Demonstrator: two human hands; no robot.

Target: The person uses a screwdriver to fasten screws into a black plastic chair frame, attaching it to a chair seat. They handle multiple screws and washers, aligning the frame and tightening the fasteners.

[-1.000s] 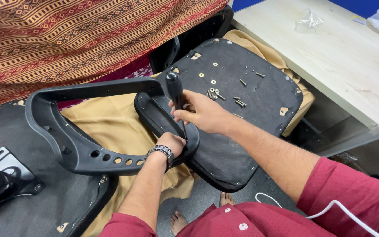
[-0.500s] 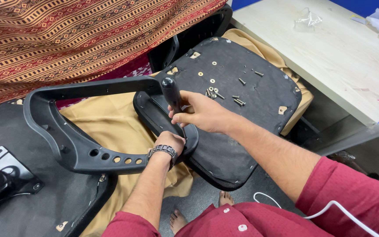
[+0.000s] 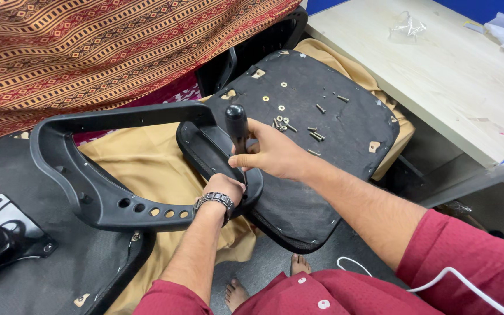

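Screwdriver (image 3: 237, 131) tipped upright, right hand (image 3: 272, 154) gripping

Two hands — the left hand (image 3: 224, 185) and the right hand (image 3: 272, 153) — and two bare feet (image 3: 235, 293) below. One screwdriver (image 3: 237, 127). One black armrest frame (image 3: 106, 192). Two upturned seat bases: one (image 3: 345, 134) carrying the loose hardware, one (image 3: 48, 256) at the lower left. Roughly ten screws (image 3: 316, 135) and about four washers (image 3: 281, 108) — too small to count surely. One wristwatch (image 3: 216, 200). One bench (image 3: 438, 76).
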